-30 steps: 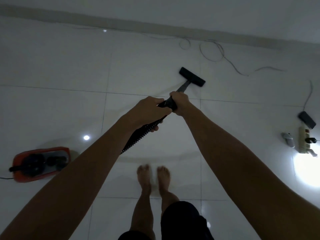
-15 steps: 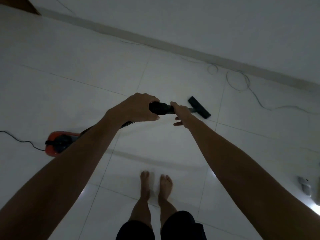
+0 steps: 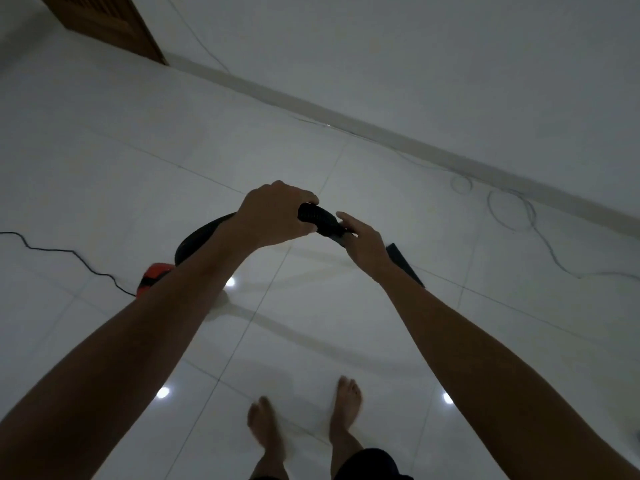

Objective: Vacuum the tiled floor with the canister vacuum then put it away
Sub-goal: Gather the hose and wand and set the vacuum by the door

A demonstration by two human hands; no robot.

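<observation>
In the head view the scene has swung since a second ago: the floor nozzle [image 3: 404, 264], which then stood well out ahead near the skirting, now lies close in, at about four o'clock from the hands and partly hidden behind the right wrist, while the orange canister [image 3: 153, 278] has slid from the far left edge to just under the left forearm, at about eight o'clock from the hands. The power strip and lamp glow on the right have gone out of frame, and a wooden door [image 3: 104, 26] has come in at eleven o'clock. I judge the person has turned left and pulled the wand back, likely between strokes or starting a new patch of tiled floor [image 3: 138, 174], so vacuuming is probably still under way and putting away not yet begun. The left hand [image 3: 277, 213] is curled over the ribbed black hose [image 3: 313, 216] at its handle end, gripping it from above. The right hand [image 3: 363, 244], which wrapped the tube a second ago, now has its fingers loosened and mostly straight, touching the metal wand just below the hose cuff; whether the thumb hooks underneath I cannot tell. The hose loops back from the left hand down to the canister, whose black power cord [image 3: 69, 252] trails off towards nine o'clock. Thin grey cables [image 3: 509, 213] lie along the skirting at two o'clock, well apart from the nozzle. Bare feet [image 3: 266, 427] stand at six o'clock.
</observation>
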